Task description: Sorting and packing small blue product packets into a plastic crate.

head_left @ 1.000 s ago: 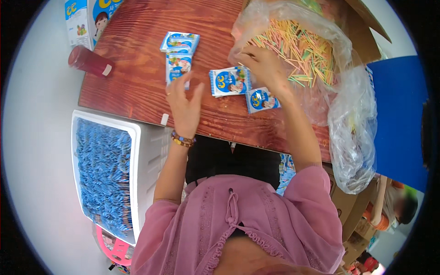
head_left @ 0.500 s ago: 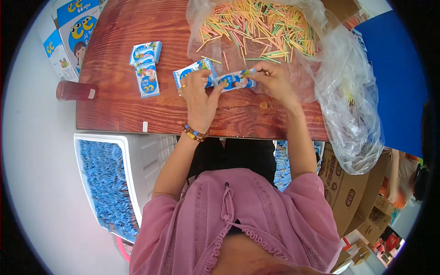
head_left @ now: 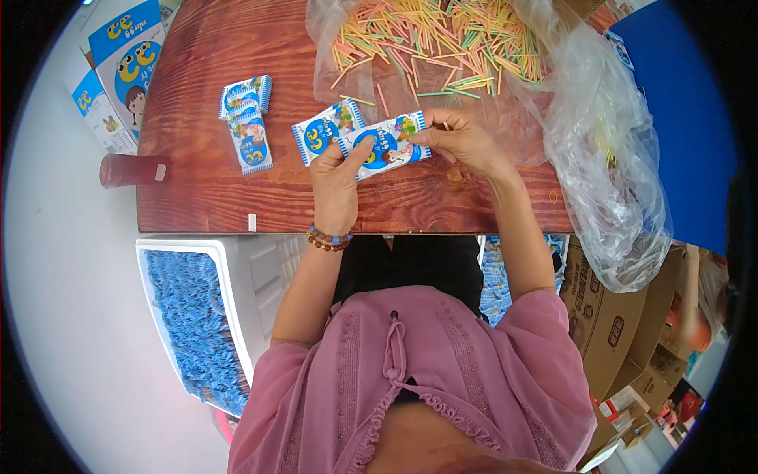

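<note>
A small blue-and-white candy packet point(head_left: 391, 150) is stretched between my two hands, just above the near part of the table. My left hand point(head_left: 338, 178) pinches its left end, thumb on top. Fingers of my right hand point(head_left: 466, 144) are closed on the packet's right end; a small pale tip shows among them, too little to name. Another matching packet point(head_left: 322, 134) lies partly behind my left hand, and I cannot tell whether that hand grips it too. Further left, a few similar packets point(head_left: 251, 142) overlap on the wood.
Thin pastel sticks point(head_left: 442, 39) lie heaped on clear plastic sheeting point(head_left: 604, 158) across the wooden table point(head_left: 197, 197). A reddish cylinder point(head_left: 133, 171) and printed boxes point(head_left: 130, 71) are at left. Below stands a white bin point(head_left: 229, 316) of blue packets; cardboard boxes point(head_left: 616, 316) stand right, near another person's arm.
The held packet has turned its printed face up and now shows more fully. My right hand has come lower along its end, and my left hand has shifted slightly.
</note>
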{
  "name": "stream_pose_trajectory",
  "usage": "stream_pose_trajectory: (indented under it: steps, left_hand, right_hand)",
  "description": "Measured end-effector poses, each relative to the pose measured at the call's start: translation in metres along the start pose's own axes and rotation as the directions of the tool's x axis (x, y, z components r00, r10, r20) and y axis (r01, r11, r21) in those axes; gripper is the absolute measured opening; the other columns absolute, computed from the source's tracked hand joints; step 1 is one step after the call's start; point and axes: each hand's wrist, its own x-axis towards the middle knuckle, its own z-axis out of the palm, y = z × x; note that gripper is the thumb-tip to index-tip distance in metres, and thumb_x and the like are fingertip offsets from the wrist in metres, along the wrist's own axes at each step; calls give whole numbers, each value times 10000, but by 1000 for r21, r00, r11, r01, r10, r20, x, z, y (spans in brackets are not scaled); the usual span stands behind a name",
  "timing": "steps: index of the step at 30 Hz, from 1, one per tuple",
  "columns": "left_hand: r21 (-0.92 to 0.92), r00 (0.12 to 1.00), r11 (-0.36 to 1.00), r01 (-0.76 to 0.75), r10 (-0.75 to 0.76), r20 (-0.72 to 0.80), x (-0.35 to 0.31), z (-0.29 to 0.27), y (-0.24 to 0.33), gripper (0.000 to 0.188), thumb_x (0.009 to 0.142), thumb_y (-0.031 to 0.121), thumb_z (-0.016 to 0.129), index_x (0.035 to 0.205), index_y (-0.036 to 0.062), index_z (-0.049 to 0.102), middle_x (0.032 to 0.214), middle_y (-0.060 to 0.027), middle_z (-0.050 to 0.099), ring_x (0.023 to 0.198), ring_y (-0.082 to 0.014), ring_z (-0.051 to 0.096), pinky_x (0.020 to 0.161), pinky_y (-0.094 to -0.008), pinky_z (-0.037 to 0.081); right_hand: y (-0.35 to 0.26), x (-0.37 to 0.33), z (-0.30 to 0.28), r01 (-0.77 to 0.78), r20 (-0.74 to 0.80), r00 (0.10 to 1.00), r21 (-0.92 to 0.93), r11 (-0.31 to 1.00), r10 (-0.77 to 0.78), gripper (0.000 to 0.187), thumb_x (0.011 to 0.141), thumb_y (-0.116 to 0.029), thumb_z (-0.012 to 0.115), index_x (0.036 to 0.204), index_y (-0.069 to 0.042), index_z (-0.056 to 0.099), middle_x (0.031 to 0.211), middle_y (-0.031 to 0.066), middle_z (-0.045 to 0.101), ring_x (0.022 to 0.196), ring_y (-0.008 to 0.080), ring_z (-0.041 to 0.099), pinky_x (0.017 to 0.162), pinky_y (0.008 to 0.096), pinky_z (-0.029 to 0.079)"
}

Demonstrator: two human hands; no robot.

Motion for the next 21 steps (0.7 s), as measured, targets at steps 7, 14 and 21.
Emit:
stream_pose_trajectory:
  steps: [7, 14, 21]
  left_hand:
    - [-161, 999, 986, 38, -42, -18, -7, 7, 4, 115, 872, 37, 658, 976, 2, 693, 949, -34, 691, 825, -84, 640, 738, -243, 518]
    - [-63, 997, 997, -46, 42, -72, -5, 0, 3, 125, 906, 52, 618, 1009, 11, 677, 978, -34, 684, 857, -98, 642, 773, -256, 521]
    - [-281, 996, 959, 42, -61, -59, -6, 3, 5, 111, 905, 56, 622, 989, 9, 676, 957, -16, 679, 852, -70, 627, 768, -240, 511]
  right_hand:
    - [-2, -2, 4, -10, -20, 1000, -27, 1000, 10, 169, 859, -125, 685, 1012, -55, 674, 671, -43, 596, 439, -6, 359, 365, 181, 246]
    - [-1, -6, 15, -31, -55, 998, -107, 994, 25, 184, 842, -134, 703, 1013, -71, 676, 628, -52, 559, 428, 0, 350, 368, 190, 235]
    - [-9, -8, 3, -276, 63, 959, 11, 961, 275, 178, 822, -109, 708, 993, -71, 677, 614, -66, 550, 438, -2, 368, 373, 188, 262]
